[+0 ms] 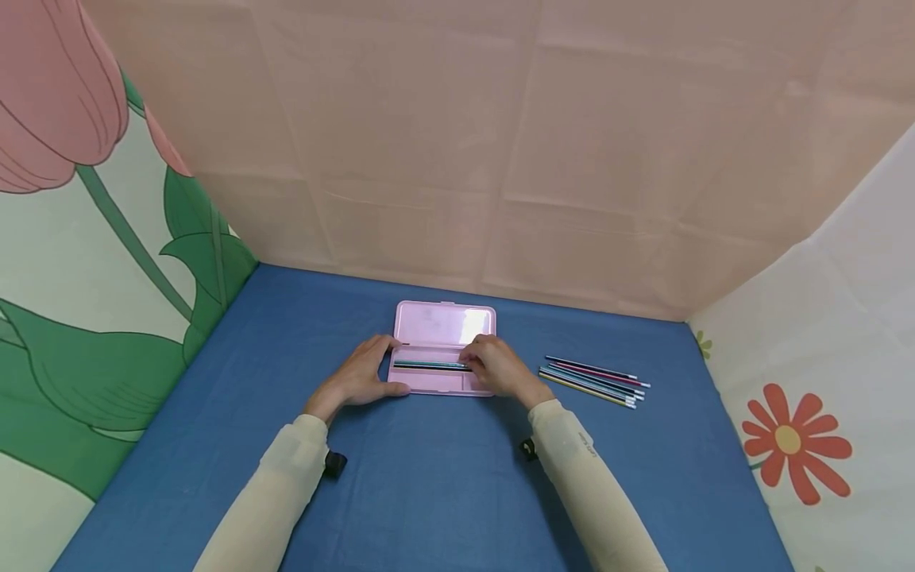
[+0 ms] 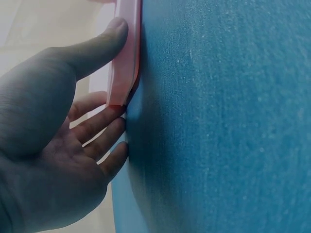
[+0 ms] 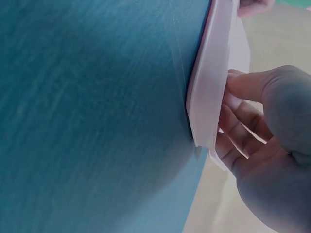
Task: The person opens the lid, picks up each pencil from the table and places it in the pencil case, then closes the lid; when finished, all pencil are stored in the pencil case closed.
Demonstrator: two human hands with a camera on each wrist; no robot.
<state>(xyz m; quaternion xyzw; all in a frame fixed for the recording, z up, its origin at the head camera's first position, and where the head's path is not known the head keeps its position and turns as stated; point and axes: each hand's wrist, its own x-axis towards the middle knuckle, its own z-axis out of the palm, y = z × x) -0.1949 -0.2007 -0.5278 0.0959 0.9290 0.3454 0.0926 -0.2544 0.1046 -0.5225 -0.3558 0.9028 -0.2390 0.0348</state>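
Note:
A pink pencil case (image 1: 445,324) lies with its lid raised at the back, and a few dark and teal pencils (image 1: 429,365) stretch along its tray. My left hand (image 1: 362,373) holds the case's left end, thumb at the front corner and fingers by the side. In the left wrist view, that thumb (image 2: 116,30) presses the case's front wall (image 2: 125,63). My right hand (image 1: 496,367) reaches into the tray and pinches the pencils near their right end. Seen from the right wrist, its fingertips dip behind the case wall (image 3: 210,92), so the grip itself is hidden.
Several pencils (image 1: 593,381) lie in a loose, slanting bunch on the blue cloth (image 1: 429,492), right of the case. A beige sheet (image 1: 429,159) rises behind, with a printed flower panel (image 1: 793,445) at right and a leaf-patterned one (image 1: 86,373) at left.

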